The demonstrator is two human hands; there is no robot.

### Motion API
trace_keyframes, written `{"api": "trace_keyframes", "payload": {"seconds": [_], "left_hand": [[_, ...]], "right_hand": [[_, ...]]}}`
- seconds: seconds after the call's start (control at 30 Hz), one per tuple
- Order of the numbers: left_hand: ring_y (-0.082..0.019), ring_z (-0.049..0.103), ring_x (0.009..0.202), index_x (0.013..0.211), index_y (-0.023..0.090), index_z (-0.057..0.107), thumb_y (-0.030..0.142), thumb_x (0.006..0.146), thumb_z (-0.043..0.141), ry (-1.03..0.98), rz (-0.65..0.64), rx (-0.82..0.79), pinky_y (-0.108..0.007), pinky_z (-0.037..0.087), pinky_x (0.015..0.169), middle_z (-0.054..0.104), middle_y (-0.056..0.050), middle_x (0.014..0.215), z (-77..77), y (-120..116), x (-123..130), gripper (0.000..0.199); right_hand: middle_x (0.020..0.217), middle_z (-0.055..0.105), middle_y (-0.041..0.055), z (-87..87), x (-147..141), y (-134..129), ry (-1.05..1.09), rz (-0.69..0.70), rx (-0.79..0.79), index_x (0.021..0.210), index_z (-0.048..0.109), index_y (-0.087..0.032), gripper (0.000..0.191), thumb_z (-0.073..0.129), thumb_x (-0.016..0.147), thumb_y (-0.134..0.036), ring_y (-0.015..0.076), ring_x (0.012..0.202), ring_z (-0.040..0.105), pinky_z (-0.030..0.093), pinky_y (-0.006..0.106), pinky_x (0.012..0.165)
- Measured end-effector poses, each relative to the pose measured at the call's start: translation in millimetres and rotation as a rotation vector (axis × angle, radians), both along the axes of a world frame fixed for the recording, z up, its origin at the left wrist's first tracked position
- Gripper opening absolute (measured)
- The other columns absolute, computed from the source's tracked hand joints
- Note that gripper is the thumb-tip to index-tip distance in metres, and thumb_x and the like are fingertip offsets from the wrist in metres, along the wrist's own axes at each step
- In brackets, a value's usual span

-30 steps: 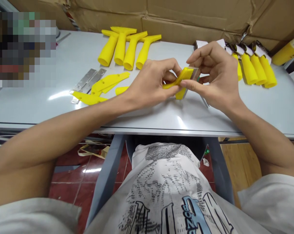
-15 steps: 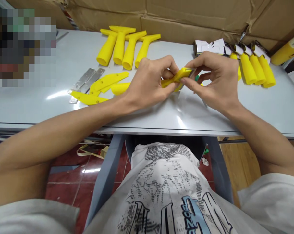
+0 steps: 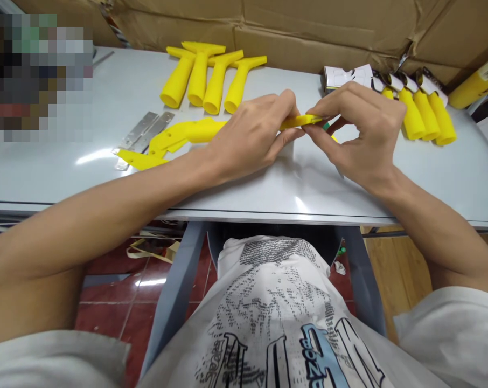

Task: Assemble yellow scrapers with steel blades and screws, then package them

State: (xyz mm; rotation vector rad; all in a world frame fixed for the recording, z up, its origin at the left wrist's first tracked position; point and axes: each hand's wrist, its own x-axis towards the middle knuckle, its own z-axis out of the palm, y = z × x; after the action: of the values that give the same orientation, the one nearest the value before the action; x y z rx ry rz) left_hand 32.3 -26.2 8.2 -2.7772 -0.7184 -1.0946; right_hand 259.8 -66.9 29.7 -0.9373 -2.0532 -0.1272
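Note:
Above the white tabletop, my left hand point(image 3: 256, 132) is closed around a yellow plastic scraper point(image 3: 294, 123). Its tube-shaped handle seems to run behind my wrist and show on the left. The fingertips of my right hand point(image 3: 363, 126) pinch the scraper's flat end, where a thin dark edge shows. A green and yellow object point(image 3: 328, 129) is partly visible behind my right fingers; whether that hand holds it is unclear. Left of my left hand lie flat yellow plates with holes point(image 3: 143, 160) and thin metal strips point(image 3: 141, 132).
Several yellow T-shaped handles point(image 3: 206, 75) lie at the back of the table point(image 3: 58, 172). Back right are several yellow handles with white and black sleeves point(image 3: 413, 113), beside a yellow roll point(image 3: 480, 81). Cardboard point(image 3: 284, 32) stands behind. The near table edge runs above my lap.
The scraper has tilted: its flat end now shows edge-on and its handle end sits higher. My left hand has rotated over it; my right fingers keep pinching the end.

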Motion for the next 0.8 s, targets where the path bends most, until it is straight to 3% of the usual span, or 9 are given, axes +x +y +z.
{"api": "trace_keyframes", "payload": {"seconds": [0.2, 0.3, 0.4, 0.5, 0.63, 0.8], "left_hand": [[-0.024, 0.068, 0.079, 0.115, 0.025, 0.057, 0.054, 0.115, 0.037, 0.084, 0.075, 0.060, -0.036, 0.044, 0.073, 0.067, -0.005, 0.086, -7.0, 8, -8, 0.034], [-0.022, 0.064, 0.075, 0.112, 0.024, 0.056, 0.052, 0.116, 0.037, 0.089, 0.077, 0.117, -0.036, 0.041, 0.069, 0.067, -0.006, 0.085, -8.3, 12, -9, 0.034], [-0.021, 0.063, 0.074, 0.111, 0.023, 0.055, 0.046, 0.116, 0.039, 0.102, 0.086, 0.229, -0.036, 0.039, 0.064, 0.068, -0.006, 0.085, -7.8, 18, -10, 0.028], [-0.023, 0.066, 0.078, 0.111, 0.023, 0.056, 0.042, 0.115, 0.039, 0.096, 0.071, 0.273, -0.037, 0.045, 0.064, 0.070, -0.008, 0.088, -10.5, 24, -11, 0.026], [-0.026, 0.072, 0.090, 0.117, 0.024, 0.060, 0.046, 0.116, 0.036, 0.066, 0.016, 0.196, -0.043, 0.057, 0.075, 0.072, -0.009, 0.099, -22.3, 28, -14, 0.033], [-0.026, 0.071, 0.090, 0.116, 0.024, 0.060, 0.045, 0.116, 0.035, 0.115, -0.019, 0.255, -0.044, 0.059, 0.074, 0.073, -0.010, 0.099, -29.4, 35, -18, 0.032]], "right_hand": [[0.091, 0.077, 0.0033, -4.1, 0, 2, -0.056, -0.009, 0.034, 0.091, 0.068, -0.031, 0.015, 0.071, 0.098, -0.044, 0.0226, 0.077, 0.073, 0.065, 0.037, 0.068], [0.089, 0.076, 0.0033, -0.5, 0, 3, -0.095, 0.053, 0.070, 0.093, 0.068, -0.030, 0.004, 0.067, 0.096, -0.027, 0.0219, 0.077, 0.073, 0.064, 0.037, 0.068], [0.093, 0.076, 0.0028, 2.6, 3, 7, -0.057, 0.168, 0.044, 0.097, 0.067, -0.029, 0.016, 0.066, 0.089, -0.015, 0.0209, 0.078, 0.075, 0.067, 0.036, 0.070], [0.091, 0.077, 0.0006, 3.2, 7, 10, -0.015, 0.144, -0.033, 0.093, 0.065, -0.030, 0.016, 0.068, 0.089, -0.015, 0.0213, 0.075, 0.076, 0.068, 0.038, 0.070], [0.085, 0.077, -0.0001, -0.6, 9, 10, -0.090, 0.073, -0.052, 0.084, 0.065, -0.030, 0.017, 0.064, 0.090, -0.014, 0.0227, 0.073, 0.073, 0.063, 0.041, 0.067], [0.087, 0.076, 0.0024, -5.5, 9, 12, -0.143, 0.098, -0.044, 0.084, 0.067, -0.028, 0.014, 0.064, 0.095, -0.019, 0.0241, 0.079, 0.072, 0.058, 0.041, 0.071]]}}
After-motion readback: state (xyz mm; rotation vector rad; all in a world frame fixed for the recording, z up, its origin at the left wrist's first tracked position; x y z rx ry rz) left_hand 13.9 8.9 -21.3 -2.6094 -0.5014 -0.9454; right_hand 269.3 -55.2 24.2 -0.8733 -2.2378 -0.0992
